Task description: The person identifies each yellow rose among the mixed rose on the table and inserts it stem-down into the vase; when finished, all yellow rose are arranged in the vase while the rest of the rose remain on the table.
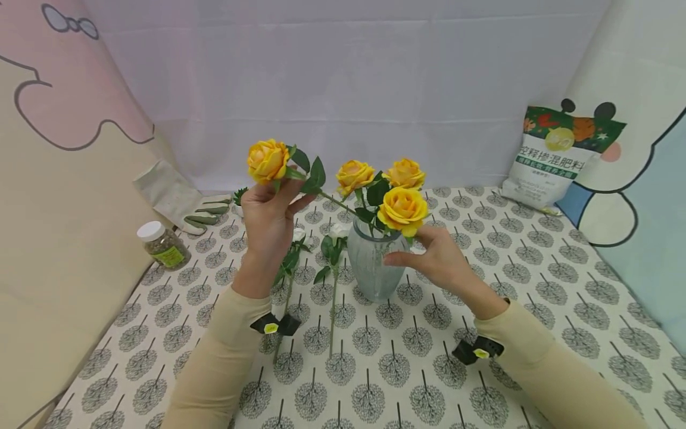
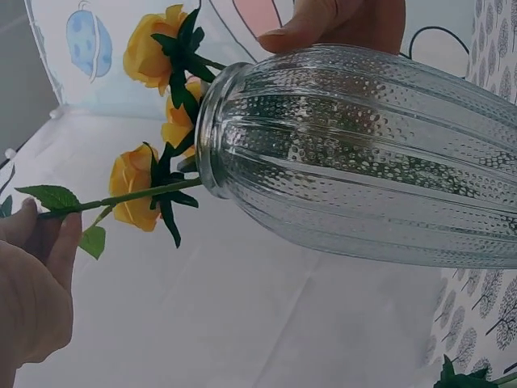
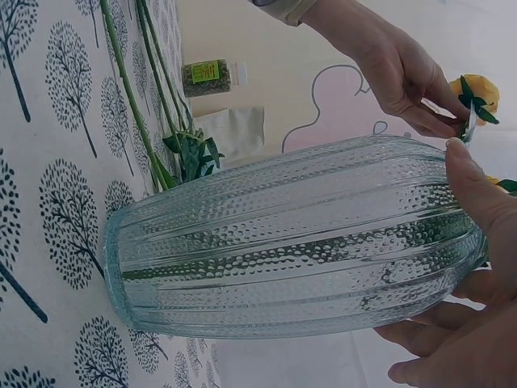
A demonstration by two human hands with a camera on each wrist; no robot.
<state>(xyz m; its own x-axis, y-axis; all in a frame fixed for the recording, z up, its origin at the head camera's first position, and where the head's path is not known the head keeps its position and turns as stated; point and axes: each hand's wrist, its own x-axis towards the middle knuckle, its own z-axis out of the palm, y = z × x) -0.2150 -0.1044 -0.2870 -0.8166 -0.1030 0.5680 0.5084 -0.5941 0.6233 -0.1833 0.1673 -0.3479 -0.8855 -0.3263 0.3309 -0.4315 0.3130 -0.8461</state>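
Note:
My left hand (image 1: 268, 220) pinches a yellow rose (image 1: 268, 161) by its stem, just below the bloom. That stem slants down to the right, and in the left wrist view its far end passes into the vase mouth. The ribbed clear glass vase (image 1: 375, 271) stands upright on the table. My right hand (image 1: 445, 259) grips the vase's upper side, thumb on the near side and fingers round the far side, as the right wrist view shows. Several yellow roses (image 1: 404, 210) rise from the vase, their blooms above its rim.
Two white roses (image 1: 340, 230) with long green stems lie left of the vase. Farther left are a white-lidded jar (image 1: 165, 245), work gloves (image 1: 174, 196) and a small potted plant (image 1: 238, 196). A fertilizer bag (image 1: 554, 156) leans at the back right. The tablecloth (image 1: 418, 393) has a tree print.

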